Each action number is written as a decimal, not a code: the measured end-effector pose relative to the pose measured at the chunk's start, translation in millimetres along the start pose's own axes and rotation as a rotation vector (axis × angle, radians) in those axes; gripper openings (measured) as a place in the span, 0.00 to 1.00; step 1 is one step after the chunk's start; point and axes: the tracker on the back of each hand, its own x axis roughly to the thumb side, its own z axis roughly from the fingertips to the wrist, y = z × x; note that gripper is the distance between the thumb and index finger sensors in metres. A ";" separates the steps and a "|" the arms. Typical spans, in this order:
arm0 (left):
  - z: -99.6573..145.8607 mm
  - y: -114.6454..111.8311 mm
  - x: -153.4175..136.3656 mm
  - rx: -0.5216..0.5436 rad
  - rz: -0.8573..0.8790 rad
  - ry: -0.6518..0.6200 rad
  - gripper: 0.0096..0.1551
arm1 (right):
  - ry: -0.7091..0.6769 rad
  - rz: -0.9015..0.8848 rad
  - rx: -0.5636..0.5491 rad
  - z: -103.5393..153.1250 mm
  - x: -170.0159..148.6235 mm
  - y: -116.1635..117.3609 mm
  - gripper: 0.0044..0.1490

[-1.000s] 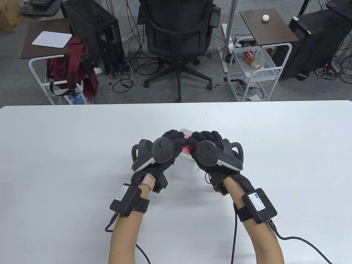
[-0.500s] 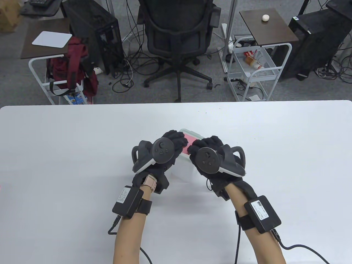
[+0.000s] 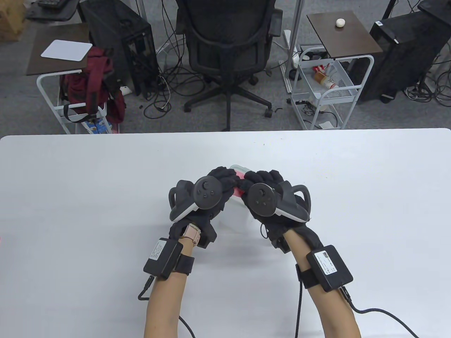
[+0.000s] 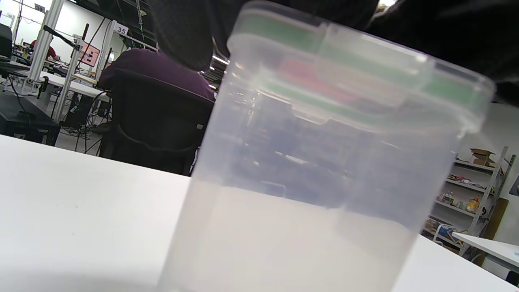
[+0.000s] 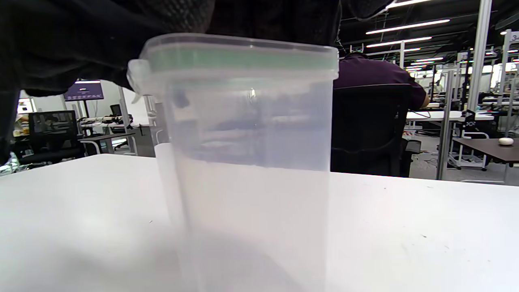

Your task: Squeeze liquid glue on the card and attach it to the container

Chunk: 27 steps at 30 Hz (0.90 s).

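Note:
A tall clear plastic container [image 3: 235, 207] with a green-sealed lid stands upright on the white table [image 3: 88, 197]. A pink card [image 3: 239, 174] lies on its lid, mostly covered by the hands. My left hand [image 3: 222, 180] holds the lid's left side, with fingers [image 4: 182, 36] hanging over the rim. My right hand [image 3: 263, 179] presses its fingers [image 5: 101, 40] down on the card and lid from the right. The container fills the left wrist view [image 4: 308, 194], where the card [image 4: 308, 73] shows through the lid, and the right wrist view [image 5: 251, 162]. No glue bottle is in view.
The table's far edge [image 3: 225, 131] runs across the middle of the table view. Beyond it stand a black office chair [image 3: 225, 45], a white wire cart [image 3: 327, 88] and a side stand with a red bag [image 3: 91, 84].
My right hand slid right along the lid, uncovering more of the pink card, then slid back left over it. My left hand and the container stayed put.

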 end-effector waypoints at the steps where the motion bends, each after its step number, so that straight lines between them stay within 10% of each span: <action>1: -0.1 0.1 0.1 0.000 -0.002 0.000 0.22 | -0.004 -0.005 -0.013 0.5 0.7 -0.5 0.28; 27: -0.1 0.0 -0.4 -0.002 -0.001 -0.002 0.21 | -0.034 -0.022 0.030 -2.2 0.5 -14.9 0.27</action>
